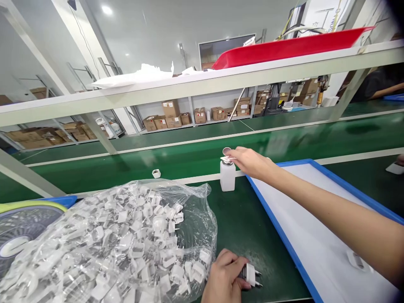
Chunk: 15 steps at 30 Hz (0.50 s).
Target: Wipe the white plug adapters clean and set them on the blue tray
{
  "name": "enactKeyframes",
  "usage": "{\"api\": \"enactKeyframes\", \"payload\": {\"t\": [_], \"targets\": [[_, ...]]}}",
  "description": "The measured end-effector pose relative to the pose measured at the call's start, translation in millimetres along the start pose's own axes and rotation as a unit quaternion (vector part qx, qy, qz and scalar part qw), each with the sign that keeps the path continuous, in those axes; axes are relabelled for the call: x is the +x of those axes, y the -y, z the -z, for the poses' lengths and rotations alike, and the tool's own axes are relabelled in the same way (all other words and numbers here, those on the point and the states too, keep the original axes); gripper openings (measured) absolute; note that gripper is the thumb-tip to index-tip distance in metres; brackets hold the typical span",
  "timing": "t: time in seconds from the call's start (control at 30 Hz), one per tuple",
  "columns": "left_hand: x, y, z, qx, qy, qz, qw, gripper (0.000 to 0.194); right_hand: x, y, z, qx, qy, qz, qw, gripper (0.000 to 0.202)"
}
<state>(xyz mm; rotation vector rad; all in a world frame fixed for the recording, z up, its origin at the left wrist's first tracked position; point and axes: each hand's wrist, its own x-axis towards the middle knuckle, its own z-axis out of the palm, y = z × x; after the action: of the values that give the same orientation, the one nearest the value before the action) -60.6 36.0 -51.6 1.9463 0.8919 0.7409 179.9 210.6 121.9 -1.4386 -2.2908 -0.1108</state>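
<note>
In my left hand (224, 275), low in the middle of the head view, is a white plug (251, 274) with two metal pins pointing right. My fingers wrap round its dark rear part. My right hand (248, 161) reaches forward to the top of a white dispenser bottle (227, 176). It pinches a thin white cloth (224, 159), pressed against the bottle's metal top. The bottle's round lid (226, 150) stands raised behind my fingertips. Left of my left hand lies a clear plastic bag (198, 202) full of white plug housings (135, 240).
A blue-rimmed white tray (268, 214) lies under my right forearm, with a white plug part (358, 261) in it. One white housing (156, 173) sits on the green conveyor belt (189, 162). A fan-like round object (19, 235) is far left. Overhead, a shelf bears a red tray (284, 49).
</note>
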Motion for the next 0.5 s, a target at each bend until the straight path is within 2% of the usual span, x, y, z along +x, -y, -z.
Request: {"api": "enactKeyframes", "payload": {"t": [0.1,0.2,0.3,0.4,0.5], "targets": [[1,-10,2.8,0.023,0.000,-0.007,1.000,0.071,0,2,3,0.032,-0.024,-0.017,0.999,0.023],[3,-21,4.2,0.033,-0.021,-0.010,0.999,0.064,-20,15,7,0.073,-0.111,-0.091,0.987,0.019],[4,-26,2.6,0.042,-0.046,-0.027,0.998,0.056,-72,46,5,0.111,-0.201,-0.199,0.953,0.021],[6,-26,0.4,0.073,-0.050,-0.056,0.994,0.051,-143,90,-14,0.144,-0.207,-0.267,0.930,0.019],[7,-26,-1.2,0.115,-0.055,-0.086,0.988,0.050,-208,126,-48,0.157,-0.209,-0.301,0.917,0.019]]}}
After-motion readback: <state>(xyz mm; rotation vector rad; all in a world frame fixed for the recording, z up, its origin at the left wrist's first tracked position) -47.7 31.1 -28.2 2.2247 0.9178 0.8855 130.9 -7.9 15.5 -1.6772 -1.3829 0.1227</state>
